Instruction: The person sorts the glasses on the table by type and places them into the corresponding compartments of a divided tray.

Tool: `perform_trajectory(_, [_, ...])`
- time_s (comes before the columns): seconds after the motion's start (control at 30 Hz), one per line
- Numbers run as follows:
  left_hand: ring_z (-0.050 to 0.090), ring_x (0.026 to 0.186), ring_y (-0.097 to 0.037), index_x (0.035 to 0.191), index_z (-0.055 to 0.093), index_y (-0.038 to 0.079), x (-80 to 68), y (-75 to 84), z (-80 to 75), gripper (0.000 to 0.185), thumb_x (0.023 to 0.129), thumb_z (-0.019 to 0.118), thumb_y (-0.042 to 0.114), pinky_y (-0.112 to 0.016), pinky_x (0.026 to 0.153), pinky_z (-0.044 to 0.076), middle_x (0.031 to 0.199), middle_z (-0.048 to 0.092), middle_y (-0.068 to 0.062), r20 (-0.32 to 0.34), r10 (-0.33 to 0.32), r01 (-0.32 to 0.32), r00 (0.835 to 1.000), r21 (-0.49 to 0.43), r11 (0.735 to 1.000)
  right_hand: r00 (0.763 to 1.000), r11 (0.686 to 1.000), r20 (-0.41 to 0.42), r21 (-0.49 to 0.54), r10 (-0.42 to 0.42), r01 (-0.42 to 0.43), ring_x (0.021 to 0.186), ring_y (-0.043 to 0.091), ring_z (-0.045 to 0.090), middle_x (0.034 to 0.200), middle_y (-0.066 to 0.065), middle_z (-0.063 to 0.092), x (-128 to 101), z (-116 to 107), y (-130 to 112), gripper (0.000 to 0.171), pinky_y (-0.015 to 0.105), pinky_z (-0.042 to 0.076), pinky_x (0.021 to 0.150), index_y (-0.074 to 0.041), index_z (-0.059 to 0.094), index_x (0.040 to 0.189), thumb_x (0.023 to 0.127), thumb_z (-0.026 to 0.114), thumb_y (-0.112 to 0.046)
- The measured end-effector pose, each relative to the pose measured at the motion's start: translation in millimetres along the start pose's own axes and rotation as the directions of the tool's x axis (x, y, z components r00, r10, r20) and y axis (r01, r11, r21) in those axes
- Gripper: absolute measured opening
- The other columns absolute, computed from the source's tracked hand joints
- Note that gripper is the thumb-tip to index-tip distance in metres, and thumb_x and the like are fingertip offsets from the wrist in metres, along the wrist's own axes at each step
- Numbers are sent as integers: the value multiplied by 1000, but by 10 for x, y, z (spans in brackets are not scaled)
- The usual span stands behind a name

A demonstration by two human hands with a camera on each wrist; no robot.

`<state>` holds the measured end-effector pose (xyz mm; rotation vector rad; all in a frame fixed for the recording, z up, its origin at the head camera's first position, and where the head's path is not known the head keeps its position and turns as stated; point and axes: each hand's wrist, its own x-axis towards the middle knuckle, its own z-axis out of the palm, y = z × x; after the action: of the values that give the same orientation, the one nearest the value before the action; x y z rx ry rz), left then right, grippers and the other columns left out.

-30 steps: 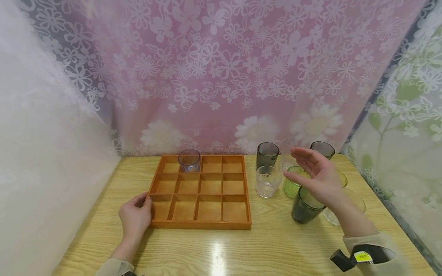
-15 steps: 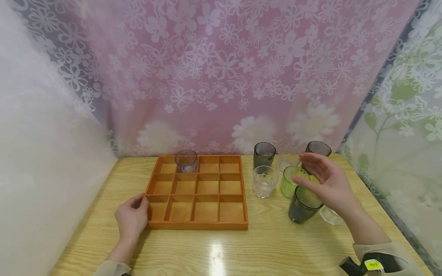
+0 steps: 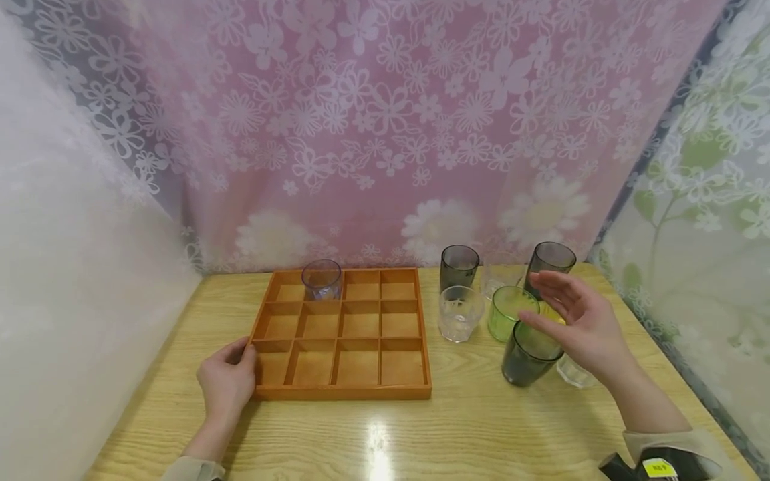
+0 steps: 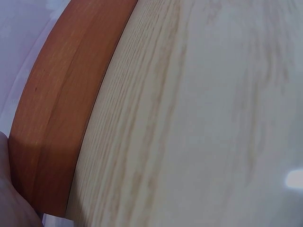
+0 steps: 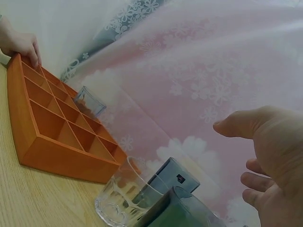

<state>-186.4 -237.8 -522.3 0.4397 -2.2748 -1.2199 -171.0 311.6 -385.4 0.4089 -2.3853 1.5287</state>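
Observation:
A wooden compartment tray (image 3: 343, 393) lies on the table, a bluish clear glass (image 3: 321, 280) standing in its back row. My left hand (image 3: 227, 381) grips the tray's left edge near the front, thumb outside and fingertips over the rim. To the right, my right hand (image 3: 580, 324) hovers with nothing in it, thumb and fingers spread apart. Below its thumb is a dark grey glass (image 3: 525, 364), tilted in view, with a green glass (image 3: 502, 321) just behind. A clear faceted glass (image 3: 460, 317) stands left of these. My right hand partly covers a yellowish glass and another clear glass (image 3: 574, 373).
At the back stand two tall dark glasses, one on the left (image 3: 459, 267) and one on the right (image 3: 550, 257), with a faint clear glass (image 3: 499, 280) between them. Floral curtains (image 3: 385, 133) enclose the wood-grain table (image 3: 313, 441) behind and at both sides.
My right hand has moved right and slightly nearer, away from the clear glass at the back. The left hand still holds the tray edge. The head view has shifted slightly.

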Motion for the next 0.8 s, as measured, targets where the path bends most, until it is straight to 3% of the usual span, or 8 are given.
perform_trajectory(0.53, [72,94,-25,113,81,-1,6,1,3,21,97,72,8,-6,70,43,101,79,-16,-16,6,-6,1000,7,1000,999,998,11,-35,49,-49,132,3,54,142,-5,59,-72,-33,112,66,14,44,102,2,50,149,92,83,-3])
perform_trajectory(0.8, [68,84,-7,111,82,-1,14,4,1,20,95,73,7,-6,69,44,99,79,-16,-29,14,-13,999,13,1000,998,997,6,-43,60,-60,132,4,54,141,-4,60,-154,-28,179,64,16,43,104,1,53,146,90,84,-3])
